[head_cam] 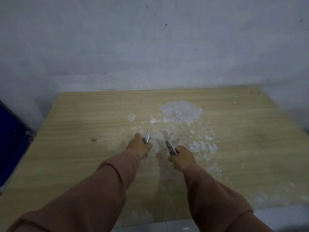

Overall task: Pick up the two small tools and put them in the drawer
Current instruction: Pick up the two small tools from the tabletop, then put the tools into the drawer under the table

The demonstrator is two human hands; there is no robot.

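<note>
Both picked up: left hand (139,145) grips one small metal tool (147,137), right hand (182,157) the other tool (170,147) (drawer not visible), so stowing's left.

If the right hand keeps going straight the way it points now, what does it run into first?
The right hand, shut on a slim metal tool, points forward and slightly left. The tool tip would probably first meet the white flaky patches on the wooden table, then the grey wall. Its height above the table is unclear.
</note>
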